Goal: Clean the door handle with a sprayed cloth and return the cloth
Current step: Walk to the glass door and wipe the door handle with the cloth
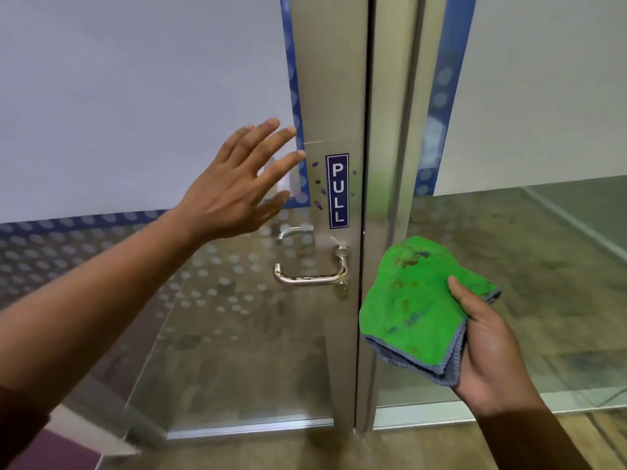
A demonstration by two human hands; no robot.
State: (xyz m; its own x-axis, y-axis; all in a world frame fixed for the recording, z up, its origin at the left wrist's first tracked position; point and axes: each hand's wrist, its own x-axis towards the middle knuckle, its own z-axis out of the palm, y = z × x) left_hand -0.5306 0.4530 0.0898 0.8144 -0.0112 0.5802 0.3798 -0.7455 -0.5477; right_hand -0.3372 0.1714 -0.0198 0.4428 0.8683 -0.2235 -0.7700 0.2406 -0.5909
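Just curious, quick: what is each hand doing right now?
Left hand: open, fingers spread, holding nothing.
Right hand: holding the folded green microfibre cloth.

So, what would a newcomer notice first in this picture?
The bright green cloth, folded and stained, gripped in the right hand low on the right. Then the blue PULL sign on the door frame, above the shiny handle. The left hand is spread open by the glass, left of the sign.

I see a shiny metal door handle (310, 274), level on the frame, and right of it a folded, stained green cloth (417, 307).
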